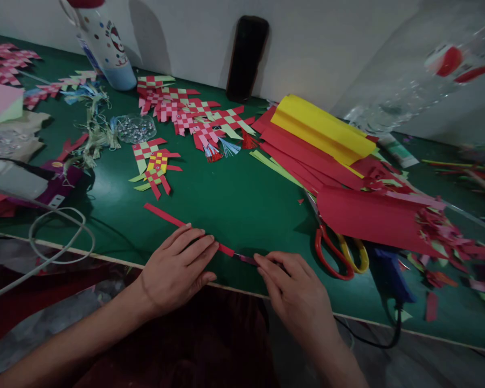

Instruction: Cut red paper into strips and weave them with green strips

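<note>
A narrow red paper strip (pixel 165 215) lies slantwise on the green table near its front edge. My left hand (pixel 181 264) rests flat over the middle of the strip, fingers stretched out and pressing it down; both strip ends show. My right hand (pixel 295 283) pinches a slim, purplish tool (pixel 247 260) with a thin metal tip that meets or nearly meets the strip's right end. Its exact kind is too small to tell, and the fingers hide its rear part. Red-and-yellow-handled scissors (pixel 333 253) lie to the right of my right hand, blades partly under red paper.
Woven paper fish (pixel 194 116) and a small bag of beads (pixel 136 129) lie behind. Red sheets (pixel 372 218), a folded yellow sheet (pixel 323 129) and scraps cover the right side. A phone (pixel 247 59) leans on the wall; a bottle (pixel 113 48) stands left. A cable (pixel 60 253) loops at left.
</note>
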### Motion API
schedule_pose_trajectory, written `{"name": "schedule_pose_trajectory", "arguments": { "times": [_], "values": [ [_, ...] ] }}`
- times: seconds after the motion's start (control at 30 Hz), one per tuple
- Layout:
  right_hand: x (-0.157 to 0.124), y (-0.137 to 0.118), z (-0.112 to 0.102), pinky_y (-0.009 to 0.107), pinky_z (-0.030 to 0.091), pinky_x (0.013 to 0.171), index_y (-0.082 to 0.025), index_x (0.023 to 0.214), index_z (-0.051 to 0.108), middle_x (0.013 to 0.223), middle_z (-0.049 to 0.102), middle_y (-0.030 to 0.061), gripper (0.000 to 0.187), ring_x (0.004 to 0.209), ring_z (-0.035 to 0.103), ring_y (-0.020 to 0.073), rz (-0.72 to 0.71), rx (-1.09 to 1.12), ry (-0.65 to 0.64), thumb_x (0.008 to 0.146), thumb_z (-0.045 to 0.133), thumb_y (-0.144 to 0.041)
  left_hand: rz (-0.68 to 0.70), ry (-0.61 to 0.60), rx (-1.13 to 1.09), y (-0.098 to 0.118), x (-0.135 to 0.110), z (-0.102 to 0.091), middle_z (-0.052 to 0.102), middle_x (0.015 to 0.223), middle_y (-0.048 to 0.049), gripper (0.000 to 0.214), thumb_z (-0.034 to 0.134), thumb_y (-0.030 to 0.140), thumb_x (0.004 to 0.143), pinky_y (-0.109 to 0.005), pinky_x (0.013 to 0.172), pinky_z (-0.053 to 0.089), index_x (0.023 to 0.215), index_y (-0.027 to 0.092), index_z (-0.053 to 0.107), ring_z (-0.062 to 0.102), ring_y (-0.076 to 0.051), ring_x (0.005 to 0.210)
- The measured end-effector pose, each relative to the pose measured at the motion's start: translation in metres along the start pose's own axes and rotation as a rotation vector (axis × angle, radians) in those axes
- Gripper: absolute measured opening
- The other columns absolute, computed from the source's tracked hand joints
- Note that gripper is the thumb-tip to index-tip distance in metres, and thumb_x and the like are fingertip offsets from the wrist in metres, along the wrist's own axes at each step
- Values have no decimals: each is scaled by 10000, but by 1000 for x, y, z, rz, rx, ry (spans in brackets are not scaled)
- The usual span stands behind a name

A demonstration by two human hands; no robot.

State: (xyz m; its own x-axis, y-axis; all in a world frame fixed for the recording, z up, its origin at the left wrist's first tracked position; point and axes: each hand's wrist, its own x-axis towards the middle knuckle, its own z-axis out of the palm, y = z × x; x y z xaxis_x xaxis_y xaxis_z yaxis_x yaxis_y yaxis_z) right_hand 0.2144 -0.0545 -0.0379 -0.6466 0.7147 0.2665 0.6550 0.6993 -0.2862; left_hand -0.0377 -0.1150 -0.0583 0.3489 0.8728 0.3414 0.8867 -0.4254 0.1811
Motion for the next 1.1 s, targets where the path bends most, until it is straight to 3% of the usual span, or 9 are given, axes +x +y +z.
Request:
{"name": "schedule_pose_trajectory", "arguments": {
  "times": [0.13,0.47,1.1],
  "values": [
    [0,-2,2,343,513,781,-188,1112,698,956,666,92,261,872,586,191,17,-19,0,932,517,-133,16,-11,16,3,-3,2,653,1238,-73,478,444,493,973,-454,1116,375,1289,175,608,531,-264,1195],
    [4,-4,5,333,514,785,-209,1106,700,962,664,85,264,884,575,196,-6,-21,-17,925,525,-131,2,-47,71,13,-12,9,566,1392,-73,703,400,704,888,-491,1171,269,1356,206,564,428,-336,1348],
    [13,9,2,331,498,778,-227,1068,726,955,667,78,254,872,578,187,-12,24,-17,925,532,-148,39,-80,87,8,-13,8,531,1423,-91,718,400,712,878,-495,1163,275,1374,214,544,412,-338,1361]
  ]
}}
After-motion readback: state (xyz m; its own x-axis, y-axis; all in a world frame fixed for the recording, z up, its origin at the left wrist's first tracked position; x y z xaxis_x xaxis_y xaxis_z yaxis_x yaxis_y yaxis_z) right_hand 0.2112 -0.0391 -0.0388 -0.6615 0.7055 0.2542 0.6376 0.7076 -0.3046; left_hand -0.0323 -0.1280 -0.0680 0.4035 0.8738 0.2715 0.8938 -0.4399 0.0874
